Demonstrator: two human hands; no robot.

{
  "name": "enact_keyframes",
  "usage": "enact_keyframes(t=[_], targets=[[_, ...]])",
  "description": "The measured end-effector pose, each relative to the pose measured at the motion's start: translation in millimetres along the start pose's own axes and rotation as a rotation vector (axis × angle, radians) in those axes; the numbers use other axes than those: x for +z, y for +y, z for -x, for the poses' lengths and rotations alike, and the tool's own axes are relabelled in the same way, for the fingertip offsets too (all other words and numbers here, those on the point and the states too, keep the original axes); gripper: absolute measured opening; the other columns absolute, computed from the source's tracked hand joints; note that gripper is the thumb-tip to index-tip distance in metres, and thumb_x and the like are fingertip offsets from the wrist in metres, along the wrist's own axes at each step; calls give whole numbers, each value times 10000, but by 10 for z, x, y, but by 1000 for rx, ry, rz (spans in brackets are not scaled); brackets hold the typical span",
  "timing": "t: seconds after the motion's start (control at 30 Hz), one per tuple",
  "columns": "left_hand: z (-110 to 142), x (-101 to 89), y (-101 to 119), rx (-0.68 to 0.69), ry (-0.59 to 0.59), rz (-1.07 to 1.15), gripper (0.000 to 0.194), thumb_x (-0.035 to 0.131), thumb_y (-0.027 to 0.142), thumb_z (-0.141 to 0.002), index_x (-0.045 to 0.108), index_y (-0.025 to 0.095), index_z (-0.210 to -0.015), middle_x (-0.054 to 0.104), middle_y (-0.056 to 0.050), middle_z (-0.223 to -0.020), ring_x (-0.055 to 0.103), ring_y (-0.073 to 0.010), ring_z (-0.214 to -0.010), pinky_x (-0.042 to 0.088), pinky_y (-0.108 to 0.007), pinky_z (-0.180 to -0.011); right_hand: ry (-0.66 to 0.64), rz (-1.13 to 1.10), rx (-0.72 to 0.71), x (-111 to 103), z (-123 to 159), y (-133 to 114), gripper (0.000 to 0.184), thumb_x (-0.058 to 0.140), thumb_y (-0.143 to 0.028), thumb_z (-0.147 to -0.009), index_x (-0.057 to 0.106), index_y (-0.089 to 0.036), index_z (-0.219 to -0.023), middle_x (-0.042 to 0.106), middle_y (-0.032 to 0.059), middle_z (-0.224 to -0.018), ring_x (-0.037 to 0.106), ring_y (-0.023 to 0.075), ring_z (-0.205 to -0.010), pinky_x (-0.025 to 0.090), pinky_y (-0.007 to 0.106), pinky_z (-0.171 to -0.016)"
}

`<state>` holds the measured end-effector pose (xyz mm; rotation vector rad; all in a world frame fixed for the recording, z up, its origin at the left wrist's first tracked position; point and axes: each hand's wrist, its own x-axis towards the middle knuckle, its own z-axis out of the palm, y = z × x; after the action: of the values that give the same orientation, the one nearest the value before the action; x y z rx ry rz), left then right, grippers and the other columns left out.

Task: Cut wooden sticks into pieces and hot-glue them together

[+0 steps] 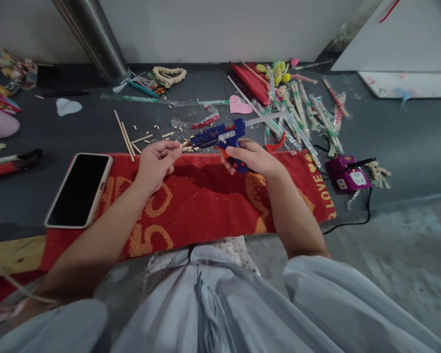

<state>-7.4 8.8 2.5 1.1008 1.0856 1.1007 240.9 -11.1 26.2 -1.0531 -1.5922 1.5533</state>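
Right hand (252, 156) is closed around the handle of a blue plastic glue gun (224, 135), with its fingers near the orange-red trigger. The gun points toward the left hand (155, 164), and a long translucent glue stick (266, 117) comes out from its back end. Left hand has the thumb and forefinger pinched together on a small pale piece (184, 145), just at the tip of the gun. Whether the tip touches this piece, I cannot tell.

Both hands are above the far edge of a red towel (198, 196) with orange letters and figures, which lies along the near side of the dark grey worktop (95, 117). Small pale crumbs and short bits are scattered beyond the towel, below and around the gun.

To the left of the left hand lie thin pale wooden sticks (125, 135). A phone with black screen and light case (79, 190) rests partly on the towel. Behind the gun are a pink paper heart (239, 104) and a red plastic item in clear wrapping (206, 121). Farther right, many wrapped wooden chopsticks (305, 113) lie in a loose pile, and a purple box with a black cable (349, 173) stands just beside the towel.
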Motion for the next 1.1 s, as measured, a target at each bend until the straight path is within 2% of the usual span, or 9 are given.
enact_keyframes(t=[0.27,0.43,1.1], targets=[[-3,-18,-29,36,-7,-36,159,777,274,-688,680,189,-781,440,75,-455,316,-32,-325,230,-203,-363,-10,6,3,-1,-5,-9,445,638,-567,-826,564,-154,-676,586,-14,-598,553,63,-482,459,190,-491],[-5,-16,-33,40,-2,-43,199,787,275,-654,681,183,-794,438,89,-440,318,-32,-325,242,-195,-361,-23,-3,-2,-5,-13,11,440,638,-559,-830,556,-155,-676,578,-22,-605,551,58,-482,464,185,-489],[-17,-36,-41,58,-25,-43,200,775,287,-668,691,172,-809,438,93,-434,309,-27,-322,226,-193,-358,-16,-36,8,6,-14,-14,491,684,-619,-762,556,-159,-650,585,-30,-578,550,55,-460,470,173,-473]])
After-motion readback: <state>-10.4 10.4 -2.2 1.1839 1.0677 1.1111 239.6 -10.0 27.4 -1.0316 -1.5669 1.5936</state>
